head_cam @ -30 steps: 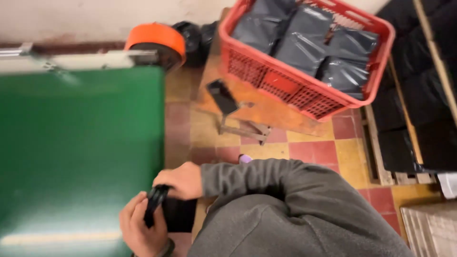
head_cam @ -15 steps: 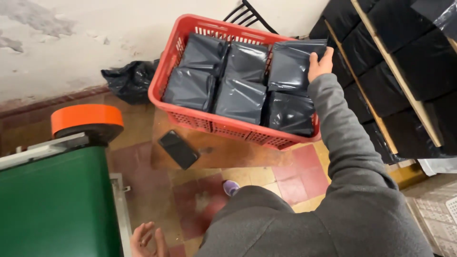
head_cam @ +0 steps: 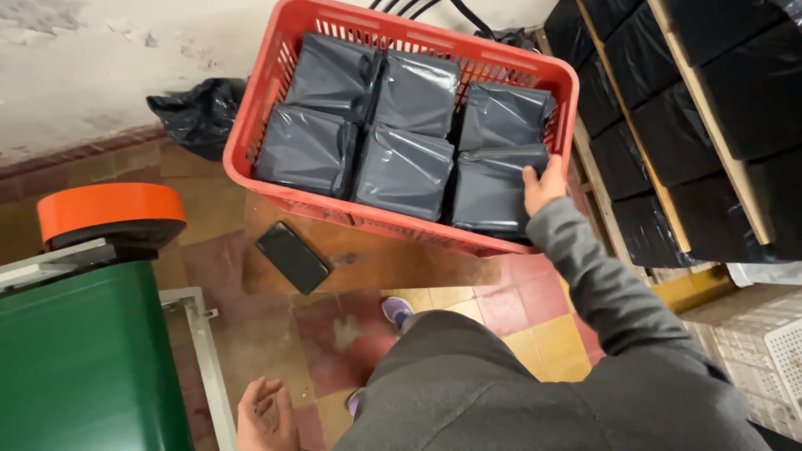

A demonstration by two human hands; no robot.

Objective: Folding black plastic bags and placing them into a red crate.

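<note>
A red plastic basket [head_cam: 276, 71] stands on a low wooden stool and holds several dark grey plastic packages [head_cam: 401, 171]. My right hand [head_cam: 541, 185] reaches into the basket's near right corner, its fingers gripping the edge of the nearest grey package [head_cam: 489, 192]. My left hand [head_cam: 263, 413] hangs low by my knee, palm up and fingers apart, holding nothing. It is beside the metal frame of a green conveyor belt [head_cam: 75, 367].
A black phone [head_cam: 291, 257] lies on the wooden stool [head_cam: 376, 263] under the basket. An orange roller [head_cam: 109, 210] caps the belt's end. A black bag [head_cam: 196, 108] lies by the wall. Shelves of black packages [head_cam: 668, 125] stand at right, white crates [head_cam: 752, 351] below.
The view swung from the belt to the basket. My right hand moved from the far packages to the near right one. My left hand let go of the dark item and opened.
</note>
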